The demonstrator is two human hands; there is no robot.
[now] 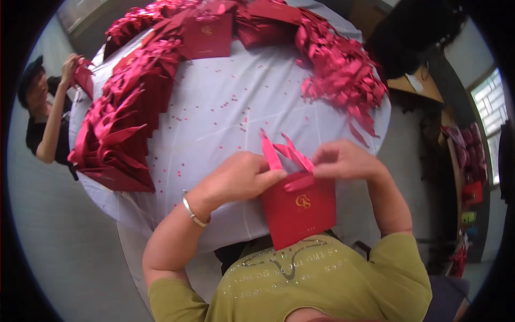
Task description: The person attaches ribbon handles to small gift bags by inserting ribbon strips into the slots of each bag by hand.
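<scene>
A red paper gift bag (300, 212) with a gold emblem hangs upright in front of my body, at the near edge of the table. Pink ribbon handles (292, 154) rise from its top. My left hand (244, 173) pinches the bag's upper left corner beside a ribbon, thumb pointing right. At the upper right corner, my right hand (343, 159) has thumb and fingers closed on the top edge by the ribbon. A short pink ribbon (299, 184) lies across the bag's upper front.
A round table with a white cloth (214, 123) carries small red dots. Packed rows of red bags (126, 118) curve along its left and far sides; a heap of pink ribbons (343, 64) lies far right. Another person (48, 107) stands at the left, holding a red bag (83, 75).
</scene>
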